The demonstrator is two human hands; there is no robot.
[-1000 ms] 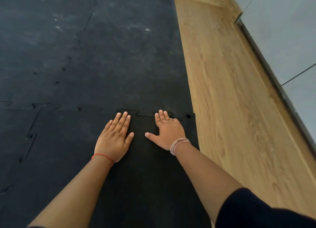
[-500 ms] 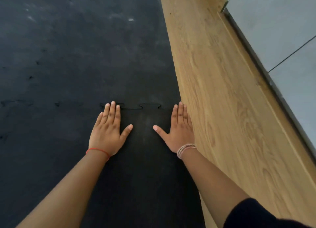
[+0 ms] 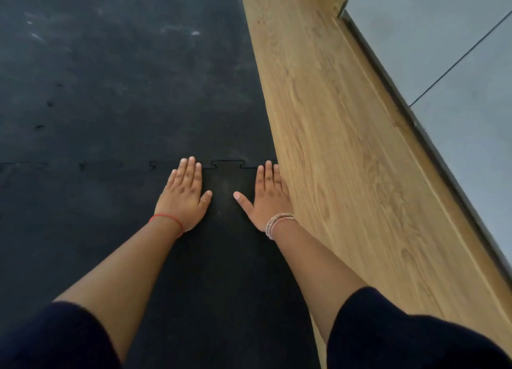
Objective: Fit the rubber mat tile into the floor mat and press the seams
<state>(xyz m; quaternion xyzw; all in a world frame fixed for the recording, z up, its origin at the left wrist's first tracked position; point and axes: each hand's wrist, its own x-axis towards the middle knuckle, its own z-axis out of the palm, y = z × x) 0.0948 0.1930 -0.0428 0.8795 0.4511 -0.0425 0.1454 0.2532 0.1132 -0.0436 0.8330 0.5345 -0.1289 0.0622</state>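
Hands (image 3: 224, 199) lie flat, fingers at the seam (image 3: 227, 164).

The wooden floor (image 3: 346, 147) carries the black rubber floor mat (image 3: 124, 78), which covers it toward nine o'clock. The rubber mat tile (image 3: 221, 258) lies at six o'clock, its jigsaw seam (image 3: 227, 163) meeting the mat.

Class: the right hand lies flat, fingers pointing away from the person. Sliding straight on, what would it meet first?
The right hand would first cross the jigsaw seam at its fingertips, then probably only the flat floor mat beyond.
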